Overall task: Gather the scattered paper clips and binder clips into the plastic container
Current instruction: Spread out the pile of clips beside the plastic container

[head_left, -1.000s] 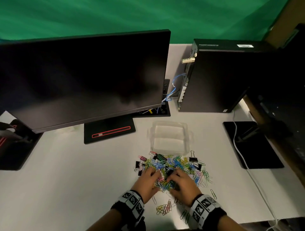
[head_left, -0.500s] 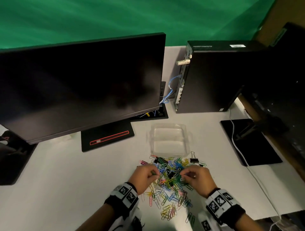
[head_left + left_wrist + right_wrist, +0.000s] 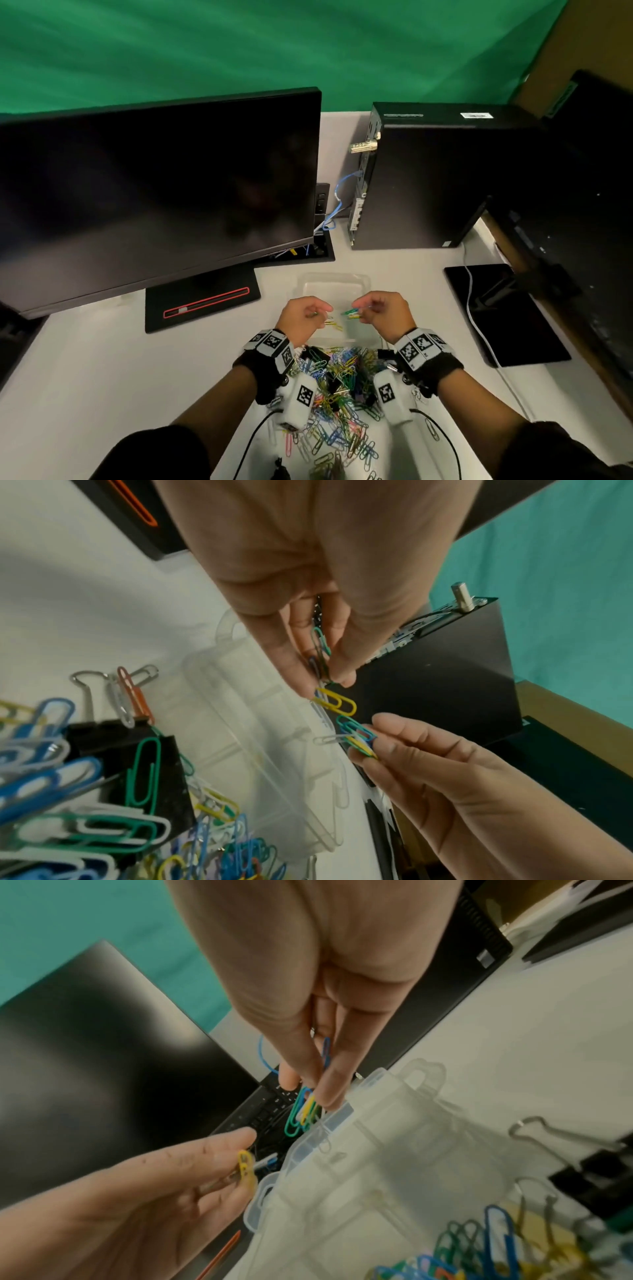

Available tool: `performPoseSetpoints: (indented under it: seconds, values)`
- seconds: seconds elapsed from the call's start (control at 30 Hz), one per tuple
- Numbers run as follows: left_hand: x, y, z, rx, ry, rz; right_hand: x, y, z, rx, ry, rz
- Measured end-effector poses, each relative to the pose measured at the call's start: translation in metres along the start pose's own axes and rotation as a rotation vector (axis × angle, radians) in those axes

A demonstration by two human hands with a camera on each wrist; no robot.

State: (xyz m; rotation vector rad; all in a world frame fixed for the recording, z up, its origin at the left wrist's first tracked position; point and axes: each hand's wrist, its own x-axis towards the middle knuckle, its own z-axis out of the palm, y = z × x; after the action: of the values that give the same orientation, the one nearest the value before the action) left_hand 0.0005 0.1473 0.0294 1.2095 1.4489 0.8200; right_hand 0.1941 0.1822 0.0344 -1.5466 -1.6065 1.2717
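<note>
A clear plastic container (image 3: 334, 279) lies on the white desk beyond a heap of coloured paper clips and black binder clips (image 3: 339, 377). Both hands hover over the container. My left hand (image 3: 320, 310) pinches a few paper clips (image 3: 323, 669), green, dark and yellow. My right hand (image 3: 359, 308) pinches a small bunch of paper clips (image 3: 303, 1112), green, yellow and blue. A few clips (image 3: 334, 323) show inside the container (image 3: 274, 764). A black binder clip (image 3: 137, 764) sits at the container's near edge, and another binder clip (image 3: 599, 1172) lies beside the container (image 3: 377, 1177).
A large dark monitor (image 3: 154, 192) with its base (image 3: 202, 301) stands at the back left. A black computer tower (image 3: 428, 178) is at the back right. A black pad (image 3: 507, 318) with a white cable (image 3: 479, 329) lies to the right.
Both hands have lifted off the clip heap, each with paper clips pinched, and moved forward over the container. The head view has tilted, so the heap now lies under my wrists.
</note>
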Motion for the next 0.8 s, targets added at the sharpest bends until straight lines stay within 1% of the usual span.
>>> performPoseSetpoints:
  seconds: [0.13,0.23,0.3,0.4,0.5,0.57,0.67,0.73,0.8]
  values:
    - [0.016,-0.013,0.007,0.043,-0.006,0.023,0.008,0.012,0.006,-0.08,-0.006,0.012]
    - [0.02,-0.022,0.006,0.158,-0.011,-0.027,0.008,0.013,0.007,-0.114,-0.023,0.029]
    - [0.014,-0.023,0.001,0.232,-0.001,-0.011,0.004,0.011,0.004,-0.142,-0.037,0.031]
    - [-0.009,-0.014,-0.005,0.267,-0.017,0.052,-0.009,0.011,-0.008,-0.145,-0.046,-0.005]
    - [-0.044,-0.011,-0.01,0.329,-0.115,0.03,-0.033,0.018,-0.024,-0.194,-0.081,-0.027]
    - [-0.063,-0.02,-0.011,0.382,-0.234,0.024,-0.052,0.026,-0.034,-0.293,-0.154,0.011]
    - [-0.081,-0.035,-0.002,0.58,-0.402,0.053,-0.079,0.045,-0.038,-0.467,-0.299,0.087]
    - [-0.088,-0.043,0.008,0.673,-0.455,0.084,-0.092,0.058,-0.032,-0.602,-0.336,0.098]
    - [-0.091,-0.05,0.017,0.706,-0.45,0.104,-0.101,0.066,-0.023,-0.631,-0.303,0.087]
